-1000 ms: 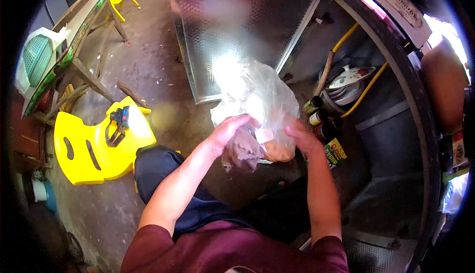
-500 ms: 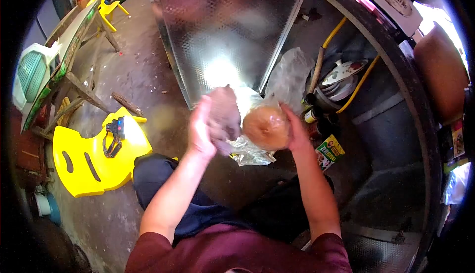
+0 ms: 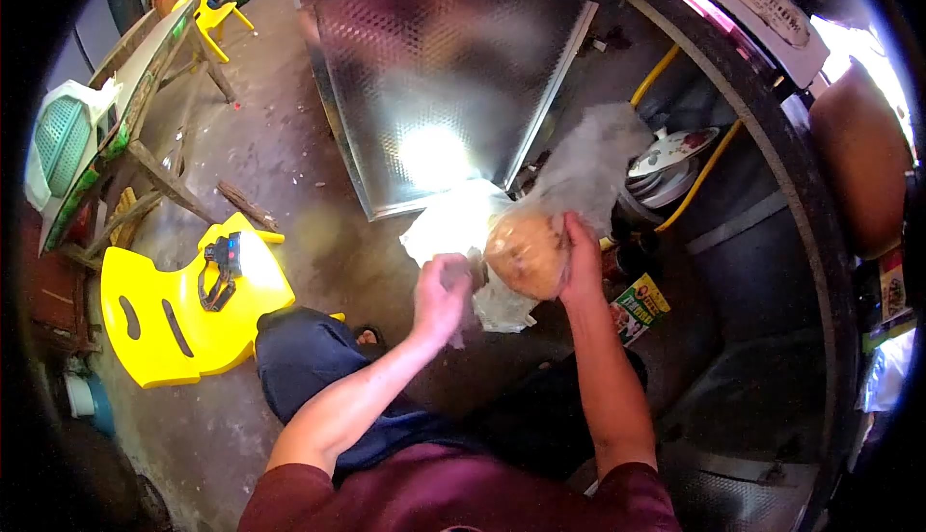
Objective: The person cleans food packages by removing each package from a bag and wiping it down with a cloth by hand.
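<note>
My right hand (image 3: 581, 260) grips the right side of a round, glossy orange-brown thing (image 3: 526, 252); its kind is unclear. Clear plastic (image 3: 590, 151) spreads up and right behind it. Close to its left edge, my left hand (image 3: 443, 296) is closed around a crumpled grey-brown cloth (image 3: 475, 272), mostly hidden by the fingers and blurred. Beneath and behind both hands lies a whitish plastic bag (image 3: 434, 231), washed out by glare.
A framed, dimpled metal panel (image 3: 415, 79) leans ahead. To the left stands a yellow chair (image 3: 154, 310) with a strapped headlamp (image 3: 222, 267) on it. Pot lids (image 3: 670, 151), a yellow hose (image 3: 709, 180) and a green-yellow packet (image 3: 640, 308) are at right.
My left hand has moved right and down, and the cloth, spread out before, is now bunched in it. The round thing has tilted and shifted slightly right; the clear plastic has risen to the right.
</note>
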Tool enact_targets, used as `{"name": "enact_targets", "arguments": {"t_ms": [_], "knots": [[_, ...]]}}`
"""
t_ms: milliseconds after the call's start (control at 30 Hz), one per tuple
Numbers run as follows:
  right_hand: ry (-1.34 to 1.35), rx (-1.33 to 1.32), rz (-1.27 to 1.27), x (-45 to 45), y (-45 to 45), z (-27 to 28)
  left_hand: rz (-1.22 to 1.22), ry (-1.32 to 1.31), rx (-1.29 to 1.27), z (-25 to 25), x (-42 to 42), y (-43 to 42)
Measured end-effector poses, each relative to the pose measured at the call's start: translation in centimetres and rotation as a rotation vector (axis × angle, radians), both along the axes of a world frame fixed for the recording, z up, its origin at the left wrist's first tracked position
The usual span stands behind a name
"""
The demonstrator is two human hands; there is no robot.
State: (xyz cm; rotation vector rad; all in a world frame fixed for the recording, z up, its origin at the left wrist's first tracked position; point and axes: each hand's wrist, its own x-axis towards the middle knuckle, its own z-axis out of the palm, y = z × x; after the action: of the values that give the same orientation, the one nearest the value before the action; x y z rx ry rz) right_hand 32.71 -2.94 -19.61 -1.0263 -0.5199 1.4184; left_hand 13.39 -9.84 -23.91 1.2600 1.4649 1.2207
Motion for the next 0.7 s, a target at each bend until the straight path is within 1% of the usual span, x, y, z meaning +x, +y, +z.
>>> {"name": "enact_targets", "arguments": {"t_ms": [33, 67, 100, 133, 167, 233, 267, 333, 400, 467, 500, 533, 600, 633, 667, 700], "knots": [[-0.106, 0.008, 0.020, -0.5, -0.3, 0.2, 0.050, -0.053, 0.086, 1.1, -0.7, 0.6], [-0.209, 0.014, 0.041, -1.1, -0.6, 0.2, -0.023, 0.039, 0.186, 2.3, -1.2, 0.9], [-0.308, 0.018, 0.064, -1.9, -1.1, -0.1, -0.100, -0.087, 0.228, 4.7, -0.9, 0.8], [-0.362, 0.087, 0.053, -3.2, -1.8, -0.8, -0.125, 0.025, 0.239, 4.1, -1.0, 1.3], [-0.472, 0.160, 0.226, -3.2, -1.9, -1.0, -0.146, 0.136, 0.252, 3.5, -1.2, 1.8], [-0.693, 0.309, 0.575, -2.8, -2.2, -1.1, -0.224, 0.048, -0.115, 4.1, -2.6, 2.4], [-0.797, 0.326, 0.702, -2.5, -2.3, -0.8, -0.321, -0.054, -0.076, 4.6, -2.6, 2.4], [-0.841, 0.356, 0.724, -2.6, -3.0, -1.2, -0.515, -0.066, -0.303, 7.9, -2.3, 1.6], [-0.866, 0.366, 0.766, -2.8, -3.7, -1.9, -0.581, 0.012, -0.372, 5.6, -2.0, 1.9], [-0.881, 0.362, 0.835, -3.2, -4.0, -3.2, -0.560, 0.014, -0.175, 1.5, -2.2, 3.0], [-0.892, 0.364, 0.875, -3.3, -4.0, -3.4, -0.543, 0.011, -0.073, 0.7, -2.3, 3.1], [-0.808, 0.211, 0.868, -3.6, -4.3, -1.1, -0.491, -0.137, -0.009, 2.6, -2.4, 2.5], [-0.648, 0.259, 0.830, -1.8, -3.0, 0.6, -0.379, -0.416, -0.091, 2.0, -2.5, 2.9], [-0.569, 0.281, 0.809, -0.8, -2.5, 1.2, -0.322, -0.555, -0.131, 2.6, -2.5, 3.1], [-0.642, 0.365, 0.695, -0.4, -2.3, 1.9, -0.349, -0.492, -0.210, 3.4, -3.3, 3.2], [-0.713, 0.446, 0.577, 0.0, -2.1, 2.4, -0.376, -0.447, -0.208, 3.0, -3.2, 3.3]]}}
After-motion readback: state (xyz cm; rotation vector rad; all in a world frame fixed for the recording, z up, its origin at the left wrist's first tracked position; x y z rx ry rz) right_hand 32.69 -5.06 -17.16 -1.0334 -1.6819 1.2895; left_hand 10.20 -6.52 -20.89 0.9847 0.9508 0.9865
